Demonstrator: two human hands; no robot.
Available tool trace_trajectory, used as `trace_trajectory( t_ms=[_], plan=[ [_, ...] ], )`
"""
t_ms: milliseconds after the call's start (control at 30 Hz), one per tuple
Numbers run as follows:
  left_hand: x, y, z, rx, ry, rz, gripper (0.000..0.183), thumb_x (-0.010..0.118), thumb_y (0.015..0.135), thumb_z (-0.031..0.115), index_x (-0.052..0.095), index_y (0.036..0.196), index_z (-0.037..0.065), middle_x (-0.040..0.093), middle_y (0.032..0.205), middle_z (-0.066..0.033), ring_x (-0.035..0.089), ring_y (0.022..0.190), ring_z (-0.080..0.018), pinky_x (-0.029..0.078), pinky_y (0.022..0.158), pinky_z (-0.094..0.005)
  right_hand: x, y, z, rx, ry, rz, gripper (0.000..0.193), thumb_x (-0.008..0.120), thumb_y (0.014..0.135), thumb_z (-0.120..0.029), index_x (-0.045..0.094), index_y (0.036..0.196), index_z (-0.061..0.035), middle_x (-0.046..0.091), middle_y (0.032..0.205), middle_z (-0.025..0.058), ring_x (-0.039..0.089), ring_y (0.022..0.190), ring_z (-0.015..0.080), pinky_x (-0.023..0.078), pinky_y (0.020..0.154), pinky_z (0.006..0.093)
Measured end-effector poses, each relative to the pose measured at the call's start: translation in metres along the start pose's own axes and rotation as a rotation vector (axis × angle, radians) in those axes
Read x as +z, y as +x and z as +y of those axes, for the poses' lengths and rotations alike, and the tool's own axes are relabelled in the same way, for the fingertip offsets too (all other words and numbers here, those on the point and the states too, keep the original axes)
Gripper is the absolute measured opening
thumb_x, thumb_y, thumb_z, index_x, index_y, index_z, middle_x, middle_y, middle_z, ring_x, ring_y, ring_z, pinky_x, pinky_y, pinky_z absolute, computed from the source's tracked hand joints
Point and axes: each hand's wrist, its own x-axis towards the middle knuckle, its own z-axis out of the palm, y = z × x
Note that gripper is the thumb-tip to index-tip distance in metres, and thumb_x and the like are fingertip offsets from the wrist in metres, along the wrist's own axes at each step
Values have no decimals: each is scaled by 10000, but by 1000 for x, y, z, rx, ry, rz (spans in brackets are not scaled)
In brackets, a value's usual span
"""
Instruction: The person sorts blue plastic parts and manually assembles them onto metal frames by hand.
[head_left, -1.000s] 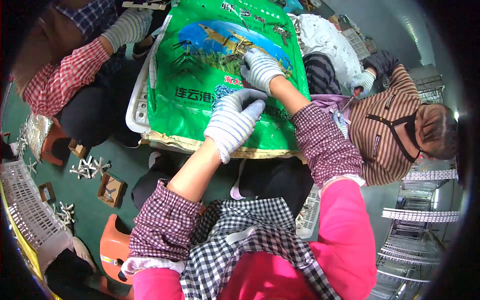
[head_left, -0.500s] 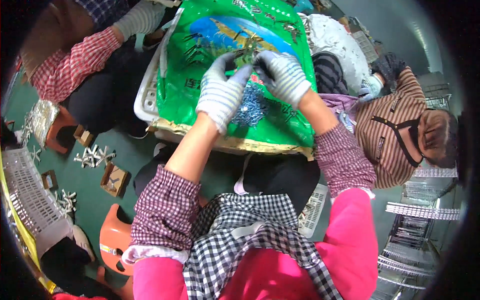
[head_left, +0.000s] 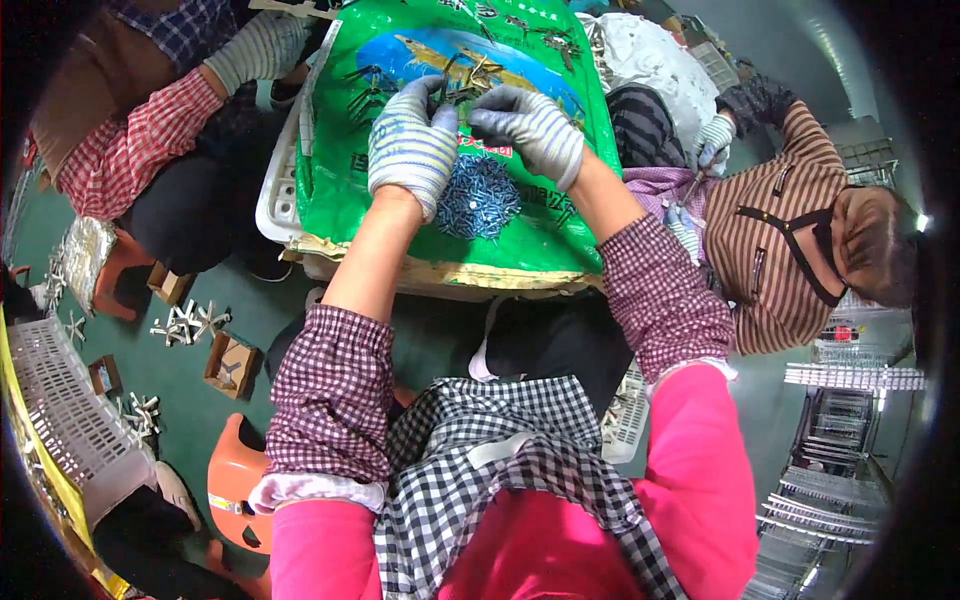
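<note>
Both my hands wear white-and-blue striped gloves with greyish fingertips, above a green printed sack (head_left: 400, 235). My left hand (head_left: 412, 145) is closed around a thin dark metal piece that sticks up by its fingertips. Close beside it, my right hand (head_left: 532, 132) has its fingers pinched together; what they hold, if anything, is hidden. Just below the hands lies a round pile of small bluish metal pins (head_left: 478, 200), perhaps screws or rivets. Beyond my fingertips is a heap of brass-coloured and dark metal pieces (head_left: 478, 72). More dark, thin metal pieces (head_left: 368, 90) lie left of it.
Under the sack is a white plastic crate (head_left: 277, 200). A co-worker in stripes (head_left: 790, 225) sits at the right, another person's red checked sleeve (head_left: 145, 145) is at the left. An orange stool (head_left: 235, 485), small cardboard box (head_left: 230, 365) and white basket (head_left: 75, 400) stand on the floor.
My hands have drawn slightly apart, and the bluish pile shows more fully. The view has shifted a little. At the right, the co-worker's gloved hands have moved, and both now show.
</note>
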Motion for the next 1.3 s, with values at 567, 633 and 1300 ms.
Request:
trace_trajectory(
  t_ms=[567, 633, 1300],
  plan=[
    [0, -4, -8, 18, -117, -13, 255, 559, 788, 129, 622, 1001, 2, 630, 918, -187, 620, 830, -283, 474, 773, -340, -23, 21, 51, 101, -181, 353, 419, 645, 821, -206, 516, 1128, 49, 630, 964, 128, 620, 796, 216, 507, 716, 306],
    [-7, -8, -6, -72, -213, -25, 257, 571, 799, 143, 625, 995, -13, 642, 903, -178, 625, 804, -253, 478, 748, -328, -20, -1, 43, -172, -792, 267, 366, 648, 804, -202, 578, 1099, 2, 648, 937, 144, 610, 807, 182, 480, 761, 318],
    [-26, -29, 14, -426, -634, -290, 244, 571, 850, 118, 594, 1063, 1, 646, 805, -74, 627, 667, -159, 492, 505, -269, 8, -65, 15, -119, -323, 69, 201, 629, 800, -154, 603, 917, 7, 633, 792, 98, 574, 745, 131, 474, 698, 287]
  ],
)
